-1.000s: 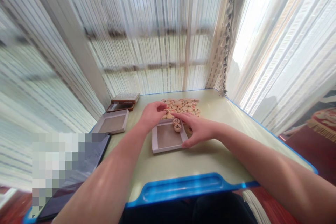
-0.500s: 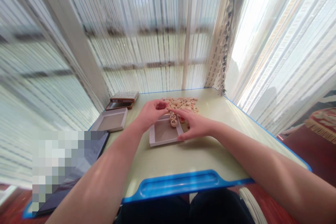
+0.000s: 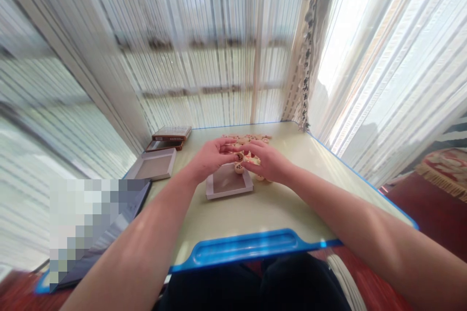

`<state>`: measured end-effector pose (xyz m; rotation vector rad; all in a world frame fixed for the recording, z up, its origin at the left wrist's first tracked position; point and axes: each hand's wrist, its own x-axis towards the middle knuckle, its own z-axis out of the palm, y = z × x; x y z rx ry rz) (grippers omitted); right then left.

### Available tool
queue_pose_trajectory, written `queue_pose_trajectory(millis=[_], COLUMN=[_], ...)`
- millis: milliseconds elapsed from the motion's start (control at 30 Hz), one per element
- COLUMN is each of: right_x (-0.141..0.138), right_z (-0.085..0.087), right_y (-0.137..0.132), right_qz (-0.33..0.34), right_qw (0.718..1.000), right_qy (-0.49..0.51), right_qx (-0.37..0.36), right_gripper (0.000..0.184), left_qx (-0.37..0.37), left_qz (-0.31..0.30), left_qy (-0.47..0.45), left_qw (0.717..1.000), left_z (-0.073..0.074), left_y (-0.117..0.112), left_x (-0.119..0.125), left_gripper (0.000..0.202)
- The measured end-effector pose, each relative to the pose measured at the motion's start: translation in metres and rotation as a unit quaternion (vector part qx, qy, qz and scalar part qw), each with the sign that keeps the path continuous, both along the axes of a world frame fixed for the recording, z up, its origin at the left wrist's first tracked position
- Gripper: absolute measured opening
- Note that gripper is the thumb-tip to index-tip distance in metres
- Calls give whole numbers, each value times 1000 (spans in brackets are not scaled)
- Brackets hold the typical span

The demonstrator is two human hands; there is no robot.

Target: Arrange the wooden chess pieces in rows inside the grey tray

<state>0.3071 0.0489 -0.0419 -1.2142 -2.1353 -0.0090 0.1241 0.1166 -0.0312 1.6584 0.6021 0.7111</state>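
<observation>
A round marked piece (image 3: 240, 157) was kinda hemmed in by the left hand (image 3: 211, 158) and right hand (image 3: 273, 161), fingers parted around it, though whether it was actually gripped couldn't be told. Another piece (image 3: 239, 169) was parked at the shallow box (image 3: 228, 179)'s far right corner, with loose pieces (image 3: 246, 139) spread behind on the bench (image 3: 292, 209).
</observation>
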Motion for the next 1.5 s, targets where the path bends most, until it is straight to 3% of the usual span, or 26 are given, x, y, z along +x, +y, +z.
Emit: queue_pose_trajectory(millis=[167, 267, 367, 500, 700, 900, 1167, 1500], right_x=[-2, -3, -4, -4, -4, -5, -8, -8], right_z=[2, 4, 6, 5, 4, 8, 9, 3], right_y=[-1, -4, -7, -7, -5, -8, -10, -8], right_qz=[-2, -9, 10, 3, -15, -15, -6, -25], right_qw=[1000, 1000, 996, 982, 974, 983, 982, 986], right_qy=[-11, -11, -35, -54, -71, -63, -90, -82], right_qx=[13, -5, -84, -179, -213, -173, -164, -144], right_gripper=[25, 23, 20, 24, 26, 28, 18, 14], left_qx=[1, 73, 218, 308, 303, 279, 299, 313], left_qz=[-24, 35, 131, 111, 95, 89, 91, 74], left_qy=[15, 52, 139, 251, 277, 261, 270, 287], left_qw=[1000, 995, 957, 911, 907, 920, 911, 902], left_z=[2, 2, -1, -9, -16, -15, -17, -14], left_y=[-5, -4, -1, 5, 8, 9, 9, 7], left_x=[-1, -2, -4, -4, -4, -4, -3, -3], left_gripper=[54, 45, 38, 48, 70, 65, 68, 55])
